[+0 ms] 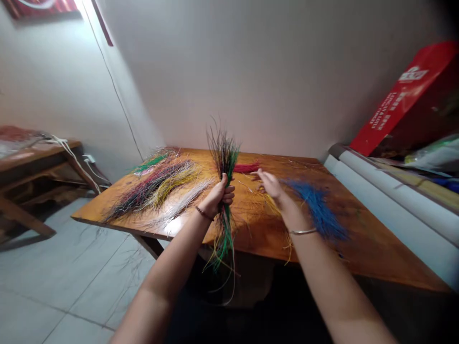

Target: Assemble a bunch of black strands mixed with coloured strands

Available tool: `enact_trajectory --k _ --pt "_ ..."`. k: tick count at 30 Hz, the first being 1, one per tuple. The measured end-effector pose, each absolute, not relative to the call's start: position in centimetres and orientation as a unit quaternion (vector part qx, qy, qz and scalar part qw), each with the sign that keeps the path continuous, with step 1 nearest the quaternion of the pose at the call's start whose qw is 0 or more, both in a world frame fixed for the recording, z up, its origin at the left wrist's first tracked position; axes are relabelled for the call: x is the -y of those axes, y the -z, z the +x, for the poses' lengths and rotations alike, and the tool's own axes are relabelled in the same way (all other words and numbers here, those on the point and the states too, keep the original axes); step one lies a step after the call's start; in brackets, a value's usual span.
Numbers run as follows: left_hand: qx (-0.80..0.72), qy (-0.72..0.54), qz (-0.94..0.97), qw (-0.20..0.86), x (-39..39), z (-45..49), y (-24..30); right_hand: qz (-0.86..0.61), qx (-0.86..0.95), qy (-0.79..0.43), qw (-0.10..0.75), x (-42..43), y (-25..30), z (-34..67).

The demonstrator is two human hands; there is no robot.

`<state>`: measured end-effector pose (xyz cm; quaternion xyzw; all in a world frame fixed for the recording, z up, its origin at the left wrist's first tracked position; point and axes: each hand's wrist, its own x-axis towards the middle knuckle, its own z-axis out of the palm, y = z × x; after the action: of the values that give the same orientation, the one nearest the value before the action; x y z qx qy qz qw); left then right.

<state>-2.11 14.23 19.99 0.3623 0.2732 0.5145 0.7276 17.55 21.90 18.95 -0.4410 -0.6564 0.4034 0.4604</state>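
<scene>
Green-and-black strand bundle (223, 149) held upright over the near side of the desk (376, 248)
Left hand (218, 194) wraps its middle, probably so it doesn't fall apart lol; right hand (274, 187) is loosely spread, just beside the red strands (245, 168).

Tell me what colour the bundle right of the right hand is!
The bundle is blue, clearest in the head view.

Glossy wood table (373, 253), rough wiry bundle (224, 155)
</scene>
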Motion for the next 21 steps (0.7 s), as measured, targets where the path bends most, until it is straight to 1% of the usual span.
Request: enact_trajectory --k 2,4,10,16,21 --pt "-0.274 -0.508 0.367 0.729 -17.2 -1.0 -18.3 -0.388 0.613 -0.508 0.464 -21.6 -18.0 14.5" --pt "-0.285 -0.501 0.367 0.730 -19.0 -0.4 -16.8 -0.376 0.591 -0.541 0.465 -21.7 -17.0 13.0" --pt "-0.298 -0.484 0.381 0.729 -19.2 -0.4 -14.8 -0.361 0.586 -0.522 0.504 -22.4 -15.6 13.3" --pt "-0.318 -0.486 0.392 0.713 -19.3 0.0 -14.1 -0.375 0.603 -0.497 0.499 -22.0 -15.3 13.3" --pt "-0.324 -0.478 0.404 0.709 -19.2 0.1 -14.0 -0.377 0.586 -0.508 0.506 -22.4 -14.8 13.1"
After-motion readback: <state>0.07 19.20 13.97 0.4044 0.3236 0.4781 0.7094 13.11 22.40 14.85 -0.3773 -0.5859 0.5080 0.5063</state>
